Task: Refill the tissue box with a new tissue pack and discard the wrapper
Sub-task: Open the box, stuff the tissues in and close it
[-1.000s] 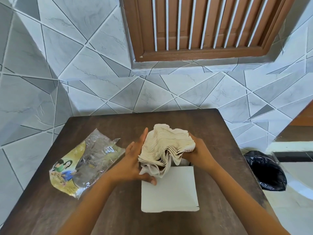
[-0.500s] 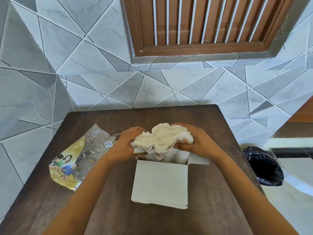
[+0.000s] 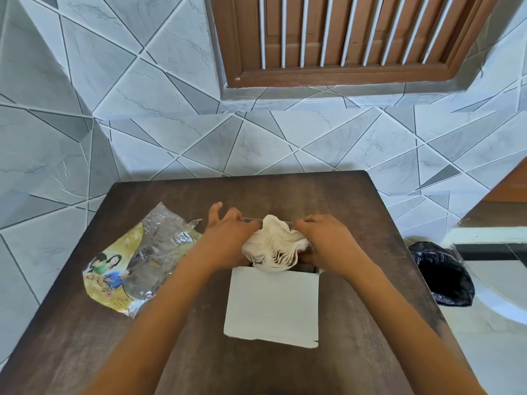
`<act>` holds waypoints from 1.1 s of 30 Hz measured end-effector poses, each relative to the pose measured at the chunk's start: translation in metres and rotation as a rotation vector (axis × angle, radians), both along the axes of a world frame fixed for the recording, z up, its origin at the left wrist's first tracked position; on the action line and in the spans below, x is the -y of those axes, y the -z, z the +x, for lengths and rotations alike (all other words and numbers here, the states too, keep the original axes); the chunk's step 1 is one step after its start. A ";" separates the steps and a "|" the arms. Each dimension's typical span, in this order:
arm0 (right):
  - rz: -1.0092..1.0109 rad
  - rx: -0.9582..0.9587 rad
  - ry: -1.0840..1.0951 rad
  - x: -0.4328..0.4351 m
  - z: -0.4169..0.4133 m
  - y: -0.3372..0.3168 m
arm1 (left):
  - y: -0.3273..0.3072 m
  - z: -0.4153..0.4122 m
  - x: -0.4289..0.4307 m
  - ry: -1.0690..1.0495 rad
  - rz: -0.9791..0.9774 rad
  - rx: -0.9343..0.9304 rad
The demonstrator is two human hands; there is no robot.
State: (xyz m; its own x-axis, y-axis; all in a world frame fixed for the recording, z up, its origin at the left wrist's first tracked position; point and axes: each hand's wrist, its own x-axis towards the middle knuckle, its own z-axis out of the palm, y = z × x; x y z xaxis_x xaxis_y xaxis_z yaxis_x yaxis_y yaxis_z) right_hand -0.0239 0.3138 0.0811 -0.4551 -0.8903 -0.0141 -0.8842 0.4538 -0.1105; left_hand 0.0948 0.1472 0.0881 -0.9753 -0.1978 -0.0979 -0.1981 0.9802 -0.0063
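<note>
A white cardboard tissue box (image 3: 272, 306) stands on the dark wooden table (image 3: 199, 352), its open end facing away from me. A bent stack of cream tissues (image 3: 275, 246) sits partly inside that opening. My left hand (image 3: 228, 238) presses on the stack's left side, two fingers lifted. My right hand (image 3: 325, 240) grips the stack's right side. The empty clear and yellow plastic wrapper (image 3: 134, 263) lies flat on the table to the left of my left forearm.
A bin lined with a black bag (image 3: 442, 275) stands on the floor just beyond the table's right edge. A tiled wall rises behind the table, with a brown louvred window (image 3: 353, 38) above.
Both hands have squeezed the tissue stack and lowered it from above the box into the box's open end. The box stands more upright now.
</note>
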 end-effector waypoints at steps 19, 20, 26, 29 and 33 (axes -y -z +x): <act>0.145 -0.041 0.019 0.023 0.015 0.009 | 0.012 -0.027 -0.015 0.046 -0.246 0.180; 0.144 0.024 0.019 0.018 0.013 0.006 | 0.010 -0.023 -0.012 0.066 -0.193 0.152; 0.080 0.180 0.042 -0.002 0.011 -0.021 | -0.025 -0.001 0.008 -0.003 0.206 -0.036; 0.124 0.074 0.074 0.007 0.012 -0.015 | -0.019 -0.005 0.003 -0.024 0.191 -0.010; 0.121 -0.019 0.036 0.011 0.012 -0.002 | -0.001 -0.015 0.004 -0.039 0.041 -0.028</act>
State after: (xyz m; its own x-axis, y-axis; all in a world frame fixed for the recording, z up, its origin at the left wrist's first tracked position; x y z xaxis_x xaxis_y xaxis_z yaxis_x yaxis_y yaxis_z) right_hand -0.0115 0.3024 0.0833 -0.4882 -0.8656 -0.1115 -0.8684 0.4945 -0.0367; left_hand 0.0794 0.1434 0.0888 -0.9694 -0.2324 -0.0789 -0.2359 0.9710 0.0394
